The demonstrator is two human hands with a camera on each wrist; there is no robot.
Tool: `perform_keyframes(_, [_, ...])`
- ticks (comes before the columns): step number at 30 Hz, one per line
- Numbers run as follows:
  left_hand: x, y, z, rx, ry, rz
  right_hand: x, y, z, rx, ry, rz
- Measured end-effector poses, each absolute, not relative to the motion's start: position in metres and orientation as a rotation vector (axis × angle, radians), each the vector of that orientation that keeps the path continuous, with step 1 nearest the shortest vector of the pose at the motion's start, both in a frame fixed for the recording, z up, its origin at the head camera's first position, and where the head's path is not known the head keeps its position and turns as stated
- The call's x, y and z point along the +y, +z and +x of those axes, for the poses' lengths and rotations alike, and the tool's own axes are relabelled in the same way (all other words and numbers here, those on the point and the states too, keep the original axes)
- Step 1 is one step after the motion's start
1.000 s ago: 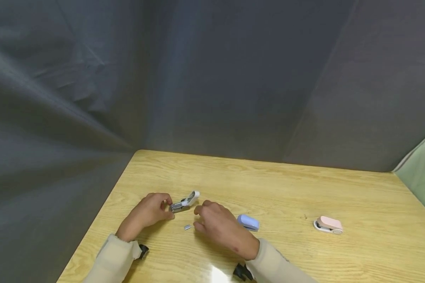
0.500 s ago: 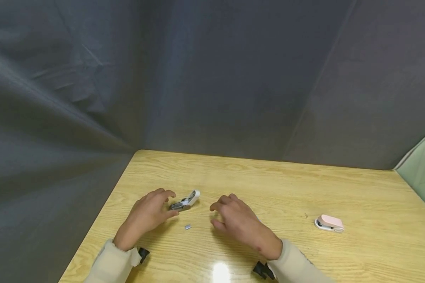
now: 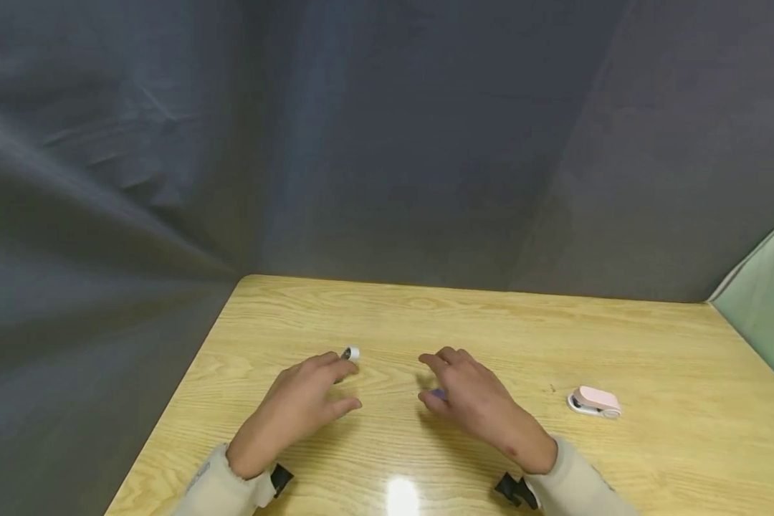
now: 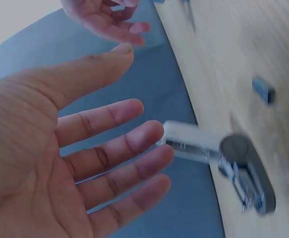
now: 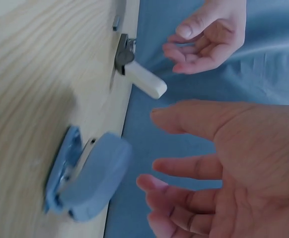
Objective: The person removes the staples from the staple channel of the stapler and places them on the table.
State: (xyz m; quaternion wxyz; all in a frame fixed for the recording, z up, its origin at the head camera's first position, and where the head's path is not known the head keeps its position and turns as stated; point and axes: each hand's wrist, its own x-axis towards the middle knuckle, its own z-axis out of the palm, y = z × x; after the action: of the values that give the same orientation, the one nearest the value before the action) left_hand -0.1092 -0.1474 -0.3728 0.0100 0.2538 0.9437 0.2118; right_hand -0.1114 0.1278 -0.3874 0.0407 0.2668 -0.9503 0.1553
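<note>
My left hand (image 3: 299,408) is held over the table with fingers spread, nothing in its grasp. A white and dark grey stapler (image 4: 236,148) lies unfolded just past its fingertips in the left wrist view; from the head only its white tip shows. Near it on the table is a small strip of staples (image 4: 262,90), hidden by the left hand in the head view. My right hand (image 3: 480,401), fingers loosely bent, holds nothing. Beside it sits a blue stapler (image 5: 97,173), mostly covered by that hand from the head.
To the right, a pink and white stapler (image 3: 595,401) lies on the wooden table (image 3: 490,322). Dark cloth (image 3: 426,143) hangs along the table's back and left edges.
The left hand has let go of the white and grey stapler and shifted right, over the staple strip. My right hand has moved right, to the blue stapler.
</note>
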Motion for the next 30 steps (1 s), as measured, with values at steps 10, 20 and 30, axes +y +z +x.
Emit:
perform_keyframes(10, [-0.117,-0.384,-0.117,2.846,0.556,0.926,0.159,-0.390,-0.104,-2.960,0.427,0.758])
perform_keyframes(20, [-0.087,-0.396,-0.130,2.826,0.414,1.079,0.175,-0.393,-0.100,-2.971,0.458,0.723])
perform_keyframes(30, [-0.066,-0.404,-0.134,2.829,0.368,1.077,0.180,-0.399,-0.100,-2.971,0.499,0.735])
